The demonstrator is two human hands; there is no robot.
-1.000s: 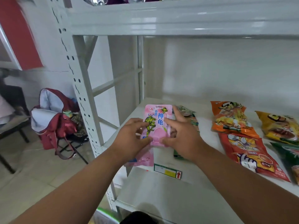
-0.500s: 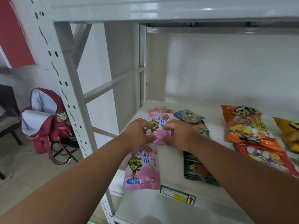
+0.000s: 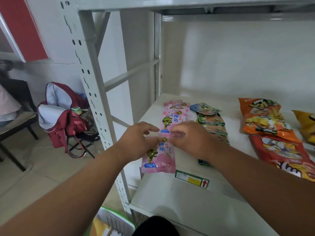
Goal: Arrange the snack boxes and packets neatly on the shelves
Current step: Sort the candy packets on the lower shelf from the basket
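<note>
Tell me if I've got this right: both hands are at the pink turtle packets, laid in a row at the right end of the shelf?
Not quite. The head view shows the pink turtle packets at the shelf's left end. Both the left hand and the right hand are indeed at them.

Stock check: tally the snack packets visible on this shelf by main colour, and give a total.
Pink packets: 3, laid in a line and overlapping, the hands over the middle one
Green packets: at least 2, overlapping, exact number unclear
Orange packet: 1
Red packet: 1
Yellow packet: 1, cut off at the frame edge
Total: at least 8
</note>
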